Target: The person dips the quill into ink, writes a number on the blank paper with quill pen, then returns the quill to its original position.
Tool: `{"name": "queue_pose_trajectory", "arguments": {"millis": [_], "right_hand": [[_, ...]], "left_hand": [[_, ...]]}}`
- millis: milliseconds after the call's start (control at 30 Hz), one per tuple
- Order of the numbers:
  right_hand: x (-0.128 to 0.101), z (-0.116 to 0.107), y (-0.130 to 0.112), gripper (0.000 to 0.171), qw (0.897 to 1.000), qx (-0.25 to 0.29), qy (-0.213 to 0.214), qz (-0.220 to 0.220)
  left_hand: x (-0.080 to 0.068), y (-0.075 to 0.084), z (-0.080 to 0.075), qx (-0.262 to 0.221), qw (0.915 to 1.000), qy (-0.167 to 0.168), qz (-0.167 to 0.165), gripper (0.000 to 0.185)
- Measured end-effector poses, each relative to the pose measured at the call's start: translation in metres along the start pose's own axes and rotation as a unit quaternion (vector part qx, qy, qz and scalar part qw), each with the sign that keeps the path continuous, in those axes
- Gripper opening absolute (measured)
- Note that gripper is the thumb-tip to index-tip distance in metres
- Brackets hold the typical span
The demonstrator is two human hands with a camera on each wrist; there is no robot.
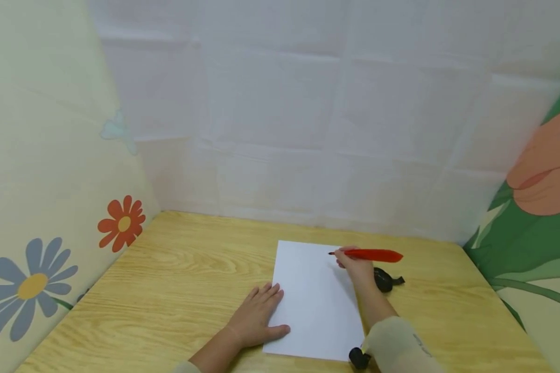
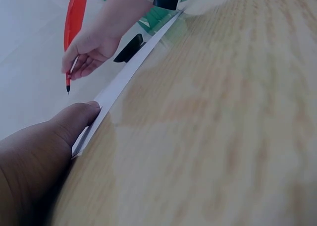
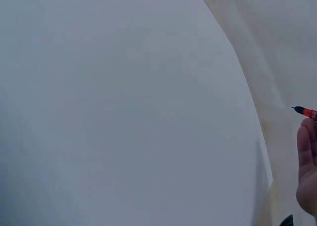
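A white sheet of paper (image 1: 312,305) lies on the wooden table. Spread flat, my left hand (image 1: 260,318) rests at its left edge, with the thumb and fingertips on the sheet. My right hand (image 1: 358,267) pinches a red feather-shaped pen (image 1: 378,255) near its dark tip, over the top right part of the paper. The left wrist view shows that pen (image 2: 75,18) nearly upright, its point above the sheet. At the right border of the right wrist view, the pen's black tip (image 3: 298,109) points away from the fingers. No marks show on the paper.
A black rounded object (image 1: 383,280) with a narrow end stands right of the paper, beside the right wrist. Another small black round thing (image 1: 358,357) is by the right sleeve at the paper's lower corner. A white cloth (image 1: 270,103) hangs behind the table, with flowered sheets at both sides.
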State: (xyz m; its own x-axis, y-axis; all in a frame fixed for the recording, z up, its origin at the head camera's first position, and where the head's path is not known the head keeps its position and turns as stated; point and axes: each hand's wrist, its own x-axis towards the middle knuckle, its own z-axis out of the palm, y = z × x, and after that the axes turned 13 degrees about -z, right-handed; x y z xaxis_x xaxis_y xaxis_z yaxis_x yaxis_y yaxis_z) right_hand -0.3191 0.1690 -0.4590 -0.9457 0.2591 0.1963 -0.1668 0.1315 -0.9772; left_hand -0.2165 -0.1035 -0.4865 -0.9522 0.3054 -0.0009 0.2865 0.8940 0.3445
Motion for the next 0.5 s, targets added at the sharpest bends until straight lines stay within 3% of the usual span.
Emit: {"name": "queue_pose_trajectory", "arguments": {"millis": [233, 500], "right_hand": [[0.0, 0.01, 0.006, 0.019, 1.0, 0.027, -0.011, 0.001], [0.002, 0.014, 0.01, 0.024, 1.0, -0.012, -0.017, 0.012]], "left_hand": [[-0.001, 0.001, -0.001, 0.005, 1.0, -0.002, -0.003, 0.084], [-0.001, 0.002, -0.001, 0.012, 0.9999, 0.001, -0.004, 0.084]]}}
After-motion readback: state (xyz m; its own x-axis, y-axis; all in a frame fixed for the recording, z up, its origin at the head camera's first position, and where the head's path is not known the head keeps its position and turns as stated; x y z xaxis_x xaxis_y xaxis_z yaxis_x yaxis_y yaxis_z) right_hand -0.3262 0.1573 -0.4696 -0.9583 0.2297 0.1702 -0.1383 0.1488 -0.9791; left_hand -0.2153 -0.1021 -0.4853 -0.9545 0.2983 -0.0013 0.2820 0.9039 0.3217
